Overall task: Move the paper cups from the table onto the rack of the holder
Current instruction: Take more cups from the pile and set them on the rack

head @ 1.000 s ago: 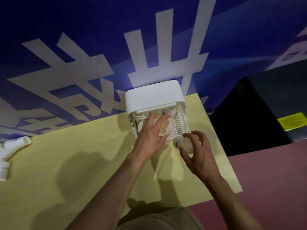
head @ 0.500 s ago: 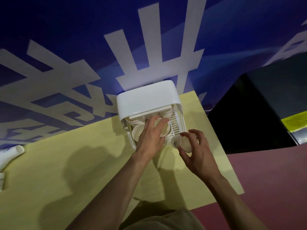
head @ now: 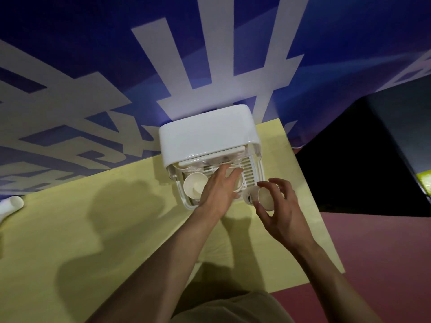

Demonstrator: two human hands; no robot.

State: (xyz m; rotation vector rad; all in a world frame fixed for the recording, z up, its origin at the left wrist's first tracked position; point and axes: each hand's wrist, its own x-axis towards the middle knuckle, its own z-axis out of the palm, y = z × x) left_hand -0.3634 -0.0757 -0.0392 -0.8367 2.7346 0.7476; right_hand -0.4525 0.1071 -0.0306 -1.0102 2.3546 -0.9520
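A white cup holder stands at the far edge of the yellow table, its slatted rack pulled out toward me. One paper cup stands upright on the rack's left side. My left hand reaches over the rack and its fingers curl round a second paper cup in the middle of the rack, mostly hidden under the hand. My right hand holds a third paper cup, tilted on its side, just right of the rack's front corner. More cups show dimly under the holder's lid.
A white tube-like object lies at the table's far left edge. A blue banner with large pale characters hangs behind the holder. The table's right edge drops to a reddish floor, with a dark cabinet beyond.
My left hand has pushed its cup a little deeper onto the rack. My right hand with its cup stays by the rack's right front corner. The camera has tilted slightly.
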